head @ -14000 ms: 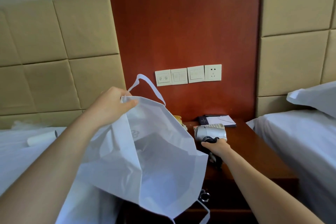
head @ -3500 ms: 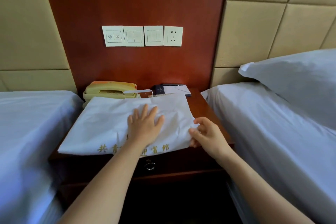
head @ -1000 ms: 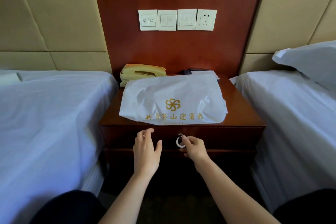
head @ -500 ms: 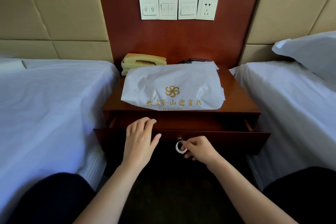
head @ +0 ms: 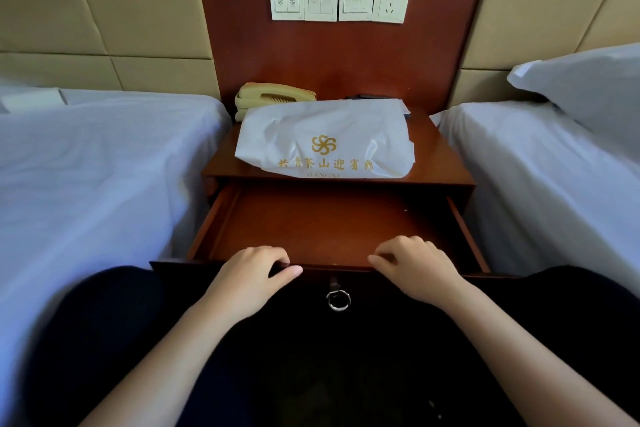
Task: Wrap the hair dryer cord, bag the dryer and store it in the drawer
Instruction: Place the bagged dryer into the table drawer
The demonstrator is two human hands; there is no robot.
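Note:
A white bag [head: 325,139] with gold lettering lies flat on top of the wooden nightstand [head: 446,163]; the hair dryer is hidden inside it. Below, the drawer [head: 332,225] is pulled far out and its brown bottom is bare. My left hand [head: 251,274] and my right hand [head: 417,267] both rest with curled fingers on the drawer's front edge, either side of the metal ring pull [head: 338,299]. Neither hand touches the bag.
A beige telephone [head: 273,99] and a dark booklet [head: 374,97] sit behind the bag. White beds flank the nightstand left [head: 86,166] and right [head: 554,166], with a pillow [head: 585,80] at right. Switches and a socket [head: 391,2] are on the red wall panel.
The drawer has slid much farther out. My right hand let go of the ring pull and now sits on the drawer's front edge, as does my left hand.

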